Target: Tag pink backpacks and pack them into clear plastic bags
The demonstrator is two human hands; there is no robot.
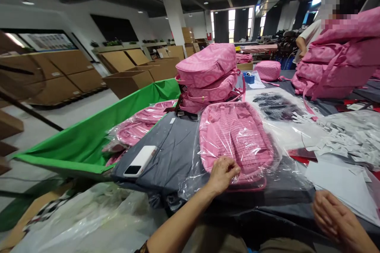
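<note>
- While the left hand (224,172) lies on the near part of the wrapped pack (237,134), its fingers are curled and the thumb sits close to them; whether it pinches the film cannot be told.
- Near the table's front edge, the right hand (334,215) is half closed, just beside the papers (341,178); whether it holds anything cannot be told.
- The pack lies flat on the table (181,138), its lower end near the front edge, loose clear film spreading past both sides.
- Between pack and white device (141,161) runs a strip of dark cloth, giving sideways room; the device lies near the table's left edge.
- Beyond that edge stands the green bin (86,142), with wrapped pink goods (139,126) inside.
- Behind the pack, a stack (208,75) of pink bags limits room.
- To the right, white tags (353,136) crowd the surface behind the papers.
</note>
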